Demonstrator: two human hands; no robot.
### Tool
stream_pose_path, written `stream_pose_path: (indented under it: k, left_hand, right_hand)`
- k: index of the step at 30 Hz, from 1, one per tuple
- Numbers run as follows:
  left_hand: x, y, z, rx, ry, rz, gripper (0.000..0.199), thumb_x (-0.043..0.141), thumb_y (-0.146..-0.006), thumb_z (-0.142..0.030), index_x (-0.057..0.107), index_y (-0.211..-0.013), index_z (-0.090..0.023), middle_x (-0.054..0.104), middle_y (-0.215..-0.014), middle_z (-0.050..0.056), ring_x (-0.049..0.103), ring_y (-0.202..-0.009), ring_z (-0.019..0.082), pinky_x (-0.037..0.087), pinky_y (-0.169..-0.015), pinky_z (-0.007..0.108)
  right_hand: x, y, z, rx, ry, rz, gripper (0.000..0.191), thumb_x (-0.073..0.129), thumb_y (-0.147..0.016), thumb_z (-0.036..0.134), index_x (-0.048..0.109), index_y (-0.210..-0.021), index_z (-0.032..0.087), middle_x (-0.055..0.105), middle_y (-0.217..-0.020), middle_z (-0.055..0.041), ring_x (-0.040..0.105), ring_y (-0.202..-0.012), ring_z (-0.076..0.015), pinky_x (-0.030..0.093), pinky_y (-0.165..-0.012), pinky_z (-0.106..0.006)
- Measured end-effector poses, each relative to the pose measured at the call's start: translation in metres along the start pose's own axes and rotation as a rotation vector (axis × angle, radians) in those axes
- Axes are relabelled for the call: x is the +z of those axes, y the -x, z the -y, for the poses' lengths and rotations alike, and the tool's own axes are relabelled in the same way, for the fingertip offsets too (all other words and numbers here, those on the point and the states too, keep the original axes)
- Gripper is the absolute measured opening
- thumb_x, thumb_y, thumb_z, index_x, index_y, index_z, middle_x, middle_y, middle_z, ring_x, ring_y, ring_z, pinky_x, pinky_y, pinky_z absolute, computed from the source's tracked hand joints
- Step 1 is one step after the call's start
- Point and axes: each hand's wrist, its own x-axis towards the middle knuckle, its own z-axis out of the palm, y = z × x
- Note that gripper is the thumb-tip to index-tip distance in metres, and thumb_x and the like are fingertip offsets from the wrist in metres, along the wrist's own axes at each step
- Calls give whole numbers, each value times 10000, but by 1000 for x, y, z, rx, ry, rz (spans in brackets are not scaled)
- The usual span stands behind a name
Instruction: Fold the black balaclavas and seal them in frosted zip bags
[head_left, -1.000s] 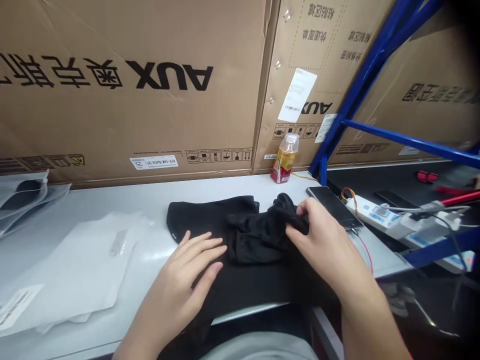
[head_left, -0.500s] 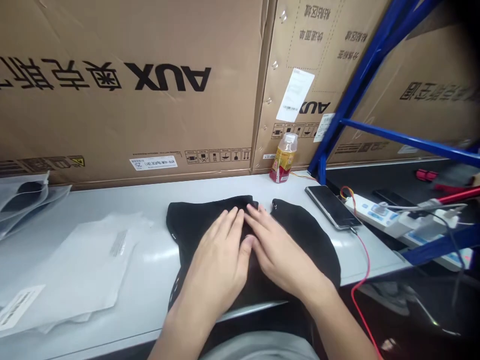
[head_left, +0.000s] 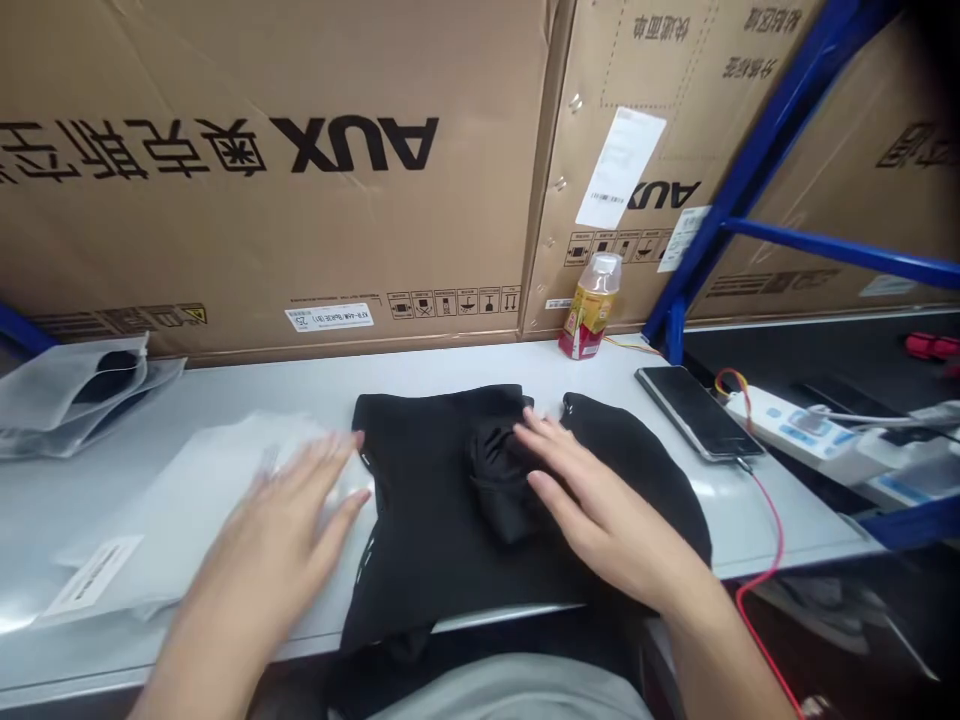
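A black fabric piece (head_left: pixel 420 540) with white marks along its left edge lies spread on the table, its front part hanging over the edge. On its middle sits a small gathered bundle of black fabric (head_left: pixel 499 490). My right hand (head_left: pixel 592 490) is beside the bundle's right side, fingers stretched out; whether it touches the bundle I cannot tell. To the left, my left hand (head_left: pixel 277 540), slightly blurred, is open over the right part of the frosted plastic bags (head_left: pixel 187 500). Whether it touches them is unclear.
Large cardboard boxes (head_left: pixel 300 240) stand along the back of the table (head_left: pixel 300 370). A drink bottle (head_left: pixel 591 308), a phone (head_left: pixel 699 412) on a red cable (head_left: pixel 776 530) and power strips (head_left: pixel 795 420) are at the right, near a blue rack frame (head_left: pixel 757 190). More zip bags (head_left: pixel 82 400) lie far left.
My hands have come apart. The left moved left, off the black fabric to the frosted bags; the right shifted slightly right, uncovering the bundle. The view has turned slightly left.
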Motion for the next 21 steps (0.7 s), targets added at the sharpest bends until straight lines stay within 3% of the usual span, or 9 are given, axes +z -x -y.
stream_pose_path:
  k: [1,3,6,9,12,14,17,21]
  left_hand:
    - [-3,6,23,-146,-34,-11,644,432,-1040,-529,501,-1568,-167,521,-1595,170,493,-1472,438,508,-1094,668]
    - [-9,17,57,-301,-76,-1,616,474,-1001,-546,659,-1398,-112,680,-1406,243,686,-1231,505,618,-854,637]
    - [-15,25,70,-391,-77,35,424,541,-959,-517,774,-1145,-217,833,-1045,148,800,-811,414,601,-577,468]
    - [-23,21,48,-469,-39,82,328,533,-959,-440,748,-1148,-280,837,-971,60,772,-720,323,533,-556,368]
    - [-35,13,23,-594,34,117,351,489,-959,-397,689,-1214,-264,815,-1056,68,749,-775,319,508,-647,386]
    - [-41,12,14,-606,73,120,353,466,-965,-409,661,-1220,-260,801,-1062,70,745,-840,321,507,-691,389]
    - [-44,19,4,-519,160,85,340,510,-947,-486,651,-1190,-295,788,-1054,33,747,-823,268,533,-692,343]
    - [-41,30,-28,-240,429,12,344,599,-916,-573,699,-1092,-294,772,-1033,24,742,-834,219,580,-646,248]
  right_hand:
    - [-6,2,-1,4,-8,-42,513,402,-1116,473,437,-1610,337,294,-1737,-8,223,-1619,-269,293,-1302,-563]
    - [-16,6,-3,10,-9,-102,470,422,-1110,471,484,-1567,378,322,-1730,13,251,-1614,-270,342,-1284,-558]
    - [-23,9,-2,11,-8,-114,427,460,-1097,474,541,-1509,396,336,-1726,23,290,-1604,-279,392,-1258,-551]
    - [-21,9,1,0,-25,-100,400,477,-1091,472,575,-1470,390,328,-1730,26,304,-1600,-273,393,-1259,-529]
    - [-18,9,4,-16,-34,-91,391,494,-1086,463,587,-1456,381,339,-1726,21,311,-1598,-274,377,-1267,-528]
    - [-16,9,7,-26,-40,-107,373,507,-1084,442,602,-1437,370,369,-1712,10,344,-1583,-273,391,-1258,-516]
    - [-7,9,20,-90,-69,-152,311,511,-1087,355,640,-1371,344,476,-1641,-15,450,-1514,-243,427,-1226,-463]
    - [16,5,46,-315,-55,-80,307,546,-1061,202,646,-1335,298,603,-1500,-37,564,-1350,-223,479,-1117,-413]
